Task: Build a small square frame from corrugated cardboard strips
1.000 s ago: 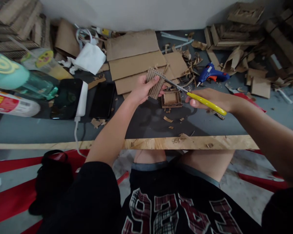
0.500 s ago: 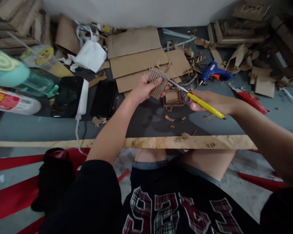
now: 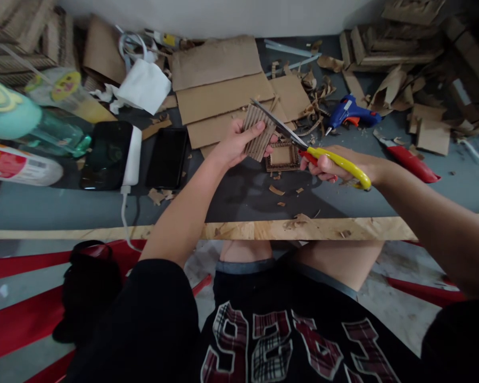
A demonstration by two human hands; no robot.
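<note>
My left hand (image 3: 237, 142) pinches a small piece of corrugated cardboard (image 3: 256, 139), its ridged side facing up, with the thumb on top. In my right hand (image 3: 331, 162) is a pair of scissors (image 3: 329, 159) with yellow and red handles. The scissor blades point up and left along the upper right edge of the corrugated piece; whether they touch it I cannot tell. Below the blades, on the table, lies a small cardboard frame (image 3: 282, 157) with ridged edges, partly hidden by my left fingers.
Flat cardboard sheets (image 3: 219, 90) lie behind my hands. A blue glue gun (image 3: 351, 113) and a red-handled cutter (image 3: 413, 164) rest at the right. Two dark phones (image 3: 166, 158), bottles (image 3: 22, 165) and a tissue roll (image 3: 146, 88) stand at the left. Stacked cardboard pieces (image 3: 395, 50) fill the back right.
The scissors have turned in my right hand, so the red handle now shows under the yellow one. My left hand still holds the corrugated piece, which has tilted slightly. The view has shifted a little.
</note>
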